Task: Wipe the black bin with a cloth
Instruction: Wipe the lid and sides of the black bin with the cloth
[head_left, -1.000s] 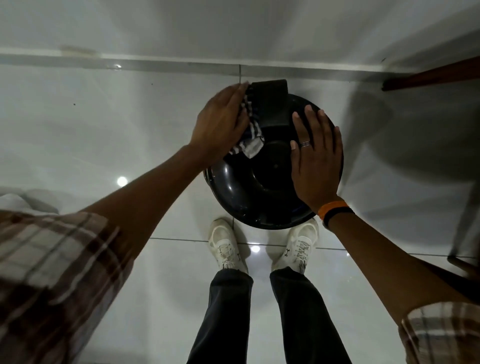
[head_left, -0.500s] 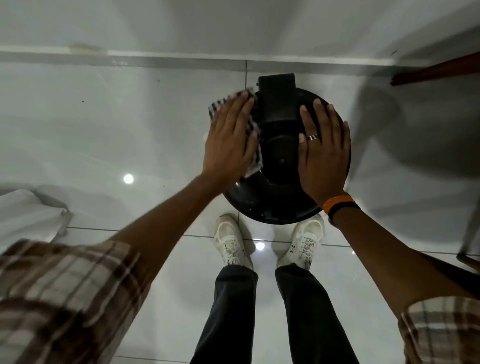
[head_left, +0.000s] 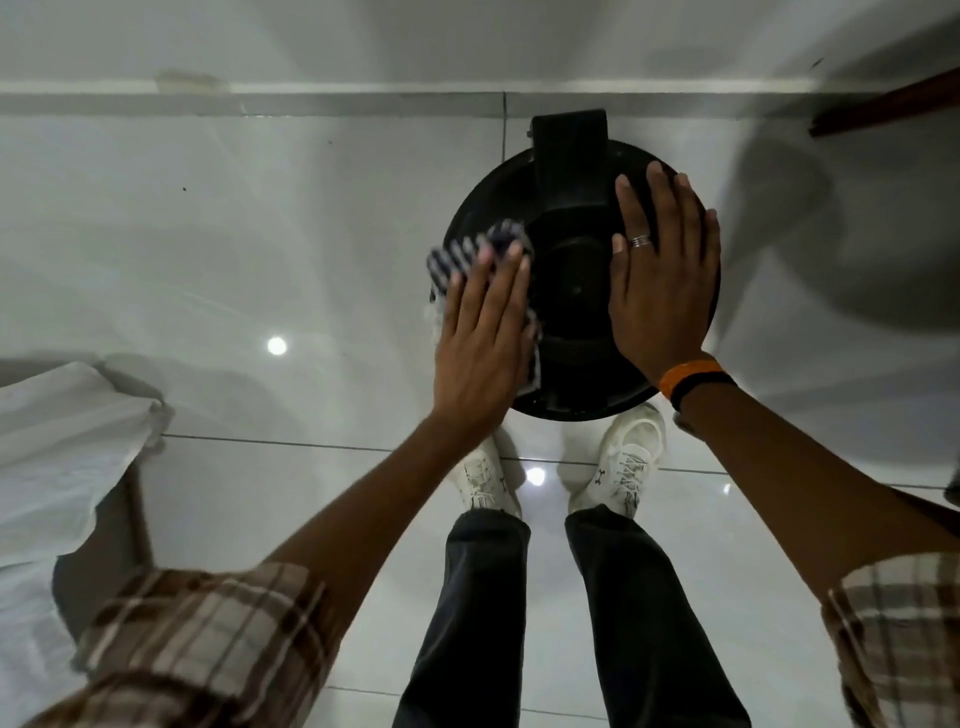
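Note:
A round black bin (head_left: 571, 291) with a glossy lid stands on the white tiled floor just ahead of my feet. My left hand (head_left: 483, 338) lies flat on a dark-and-white checked cloth (head_left: 467, 254), pressing it against the lid's left rim. The cloth sticks out past my fingertips and along the thumb side. My right hand (head_left: 662, 275), with a ring and an orange-and-black wristband, rests flat with fingers spread on the right half of the lid. A black hinge block (head_left: 569, 140) sits at the lid's far edge.
The wall's skirting (head_left: 363, 101) runs close behind the bin. A white sheet over dark furniture (head_left: 57, 447) stands at the left. A dark wooden edge (head_left: 883, 111) juts in at the upper right. My white shoes (head_left: 623, 467) sit right under the bin's near edge.
My left hand has slid the cloth from the lid's far left, beside the hinge, down along the left rim toward me. The right hand stays flat on the lid.

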